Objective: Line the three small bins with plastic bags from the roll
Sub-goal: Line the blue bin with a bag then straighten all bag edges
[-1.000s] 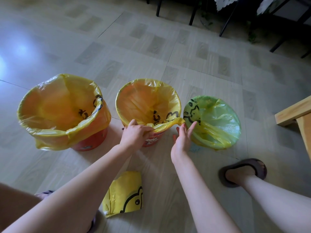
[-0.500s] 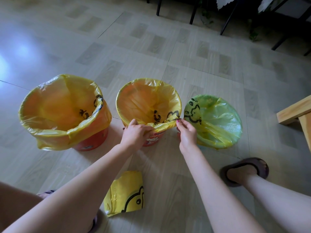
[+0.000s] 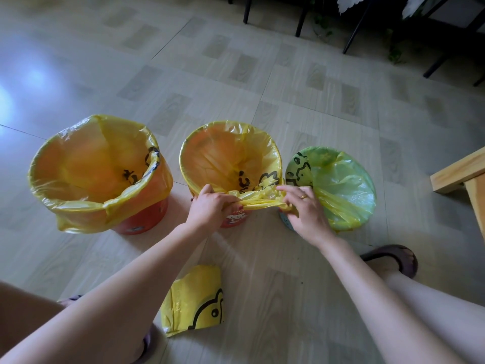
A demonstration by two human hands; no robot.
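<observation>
Three small bins stand in a row on the floor, each with a yellow plastic bag in it. The left bin (image 3: 141, 219) is red, and its bag (image 3: 86, 174) hangs loosely over the rim. The middle bin (image 3: 233, 219) is red too. My left hand (image 3: 210, 206) and my right hand (image 3: 305, 211) grip the bunched near edge of the middle bag (image 3: 231, 156) and stretch it between them. The right bin (image 3: 286, 222) is bluish, so its bag (image 3: 341, 185) looks green. The flat roll of yellow bags (image 3: 194, 298) lies on the floor near me.
A light wooden piece of furniture (image 3: 462, 177) juts in at the right edge. Dark chair or table legs (image 3: 354, 30) stand at the back. My right foot in a dark sandal (image 3: 393, 258) rests on the tiled floor beside the right bin.
My right hand went from open beside the green-looking bag to gripping the middle bag's near edge. Both hands now pull that edge taut between them.
</observation>
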